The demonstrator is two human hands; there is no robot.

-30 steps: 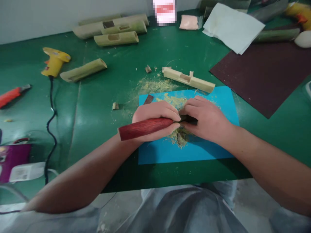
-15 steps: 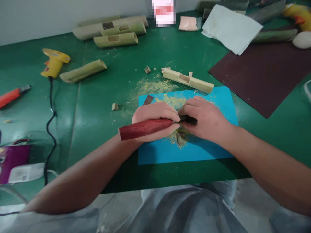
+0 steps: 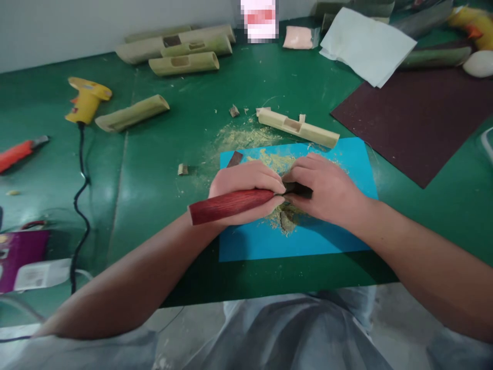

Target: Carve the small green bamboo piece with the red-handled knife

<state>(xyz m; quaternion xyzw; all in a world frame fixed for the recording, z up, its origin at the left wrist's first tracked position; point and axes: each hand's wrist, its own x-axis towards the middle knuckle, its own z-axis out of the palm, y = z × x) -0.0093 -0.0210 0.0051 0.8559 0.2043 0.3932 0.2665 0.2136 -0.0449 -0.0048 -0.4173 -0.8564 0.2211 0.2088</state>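
My left hand (image 3: 246, 177) is closed around a tool with a red wooden handle (image 3: 231, 207), its butt pointing left. The tool's narrow end runs in between the fingertips, and its working end is hidden. Just to the right, my right hand (image 3: 329, 187) is closed, thumb and fingers pinching a dark piece (image 3: 302, 190) that I cannot identify. The fingertips of both hands meet or nearly meet. Beneath them lies a blue sheet (image 3: 254, 244) strewn with yellowish shavings and a chip (image 3: 287, 221). A small dark brown strip (image 3: 234, 158) shows behind my left hand.
Beyond the sheet lies a notched bamboo piece (image 3: 318, 133). More bamboo tubes (image 3: 208, 61) line the wall. On the left are a yellow corded tool (image 3: 87, 103) and a red-handled tool (image 3: 17, 154); a dark brown sheet (image 3: 416, 128) and white paper (image 3: 365, 46) are on the right.
Both hands keep their hold in almost the same place, with only a very slight shift of the red handle. The whole view has moved a little; nothing was let go.
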